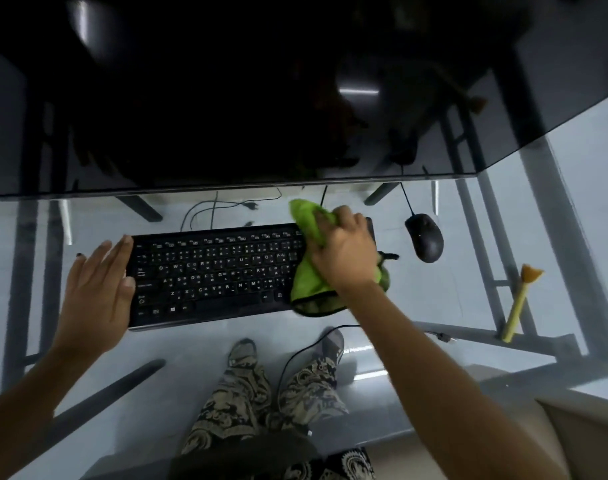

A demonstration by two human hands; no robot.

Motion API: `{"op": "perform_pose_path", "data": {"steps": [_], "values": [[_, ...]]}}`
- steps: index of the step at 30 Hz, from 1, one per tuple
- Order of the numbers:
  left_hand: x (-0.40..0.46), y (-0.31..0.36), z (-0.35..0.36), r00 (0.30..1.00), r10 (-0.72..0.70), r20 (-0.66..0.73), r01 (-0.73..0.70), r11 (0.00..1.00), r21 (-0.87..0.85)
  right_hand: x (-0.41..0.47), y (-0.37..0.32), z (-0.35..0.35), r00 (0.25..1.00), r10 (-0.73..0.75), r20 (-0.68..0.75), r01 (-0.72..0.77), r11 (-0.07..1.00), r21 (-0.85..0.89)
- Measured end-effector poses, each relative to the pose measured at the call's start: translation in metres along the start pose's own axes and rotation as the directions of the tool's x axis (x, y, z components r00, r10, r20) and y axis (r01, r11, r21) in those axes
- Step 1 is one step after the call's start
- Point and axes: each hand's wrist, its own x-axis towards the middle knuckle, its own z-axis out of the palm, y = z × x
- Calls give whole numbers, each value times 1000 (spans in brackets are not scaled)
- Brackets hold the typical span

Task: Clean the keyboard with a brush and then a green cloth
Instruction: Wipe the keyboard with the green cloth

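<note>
A black keyboard lies on a glass desk in front of me. My right hand presses a bunched green cloth onto the keyboard's right end, which the cloth and hand hide. My left hand lies flat, fingers straight, against the keyboard's left edge, holding nothing. A yellow-handled brush with orange bristles lies on the desk at the far right, apart from both hands.
A large dark monitor stands just behind the keyboard. A black wired mouse sits right of the keyboard. Cables and my patterned trouser legs show through the glass, along with the desk's metal frame.
</note>
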Motion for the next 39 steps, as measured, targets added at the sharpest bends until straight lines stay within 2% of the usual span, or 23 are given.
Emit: {"op": "perform_pose_path", "data": {"steps": [2, 4, 6, 9, 12, 13, 15, 18, 20, 23, 26, 28, 29, 30, 32, 34, 37, 38, 39], "values": [[-1, 0, -2, 1000, -4, -7, 4, 1000, 10, 1, 39, -5, 982, 190, -22, -189, 982, 28], [-2, 0, -2, 1000, -1, -3, 1, 1000, 12, 0, 55, -5, 925, 377, -38, -373, 923, 95], [-2, -1, 0, 1000, 14, 2, -14, 1000, 17, 1, 33, -5, 904, 426, -28, -424, 903, 70], [-3, -1, 0, 1000, 12, 3, -12, 1000, 23, 4, -33, -7, 974, 199, 107, -206, 977, 56], [-2, -1, -1, 1000, 5, -6, -5, 1000, 7, 5, -65, -6, 975, -80, 206, 68, 996, 64], [-2, -1, -1, 1000, 2, -13, -2, 1000, 1, 7, -57, -6, 971, -100, 215, 94, 995, 36], [-4, 0, -4, 1000, -17, -22, 17, 1000, -7, 11, -19, -6, 982, 12, 190, -8, 1000, -22], [-6, 2, -8, 999, -25, -22, 26, 1000, 4, 8, 33, -6, 974, 224, 19, -224, 975, -11], [-5, 0, -8, 1000, -19, -9, 19, 1000, 9, 5, 24, -2, 970, 241, -42, -242, 970, -8], [-4, -2, -4, 1000, -16, 27, 15, 1000, 6, -5, -37, 8, 995, 95, -22, -95, 995, 11], [-4, -3, -2, 999, -12, 31, 12, 1000, -3, -14, -91, 18, 991, -135, -6, 135, 988, 79], [-6, -4, -1, 999, -22, 26, 23, 1000, -6, -17, -86, 16, 961, -272, 48, 270, 962, 51], [-5, -5, -1, 999, -29, 26, 30, 1000, -9, -16, -70, 13, 960, -273, 54, 273, 962, 17], [-5, -5, -1, 999, -29, 30, 30, 1000, -11, -14, -48, 10, 974, -224, 30, 224, 975, -1], [-2, -8, 1, 999, -22, 33, 22, 1000, -10, -9, 4, 5, 997, -37, -72, 37, 999, 5], [0, -5, 1, 999, -49, 1, 49, 998, -45, -11, 37, 2, 989, 102, -111, -102, 995, 9], [1, 37, 4, 982, -145, -120, 136, 987, -85, -10, 25, 8, 984, 138, -113, -142, 990, -28], [0, 60, 8, 985, -102, -137, 97, 994, -42, -8, 15, 9, 982, 152, -108, -156, 987, -26], [0, 84, 14, 993, -1, -122, 3, 1000, 17, -5, 6, 7, 978, 178, -105, -180, 984, -12]]}}
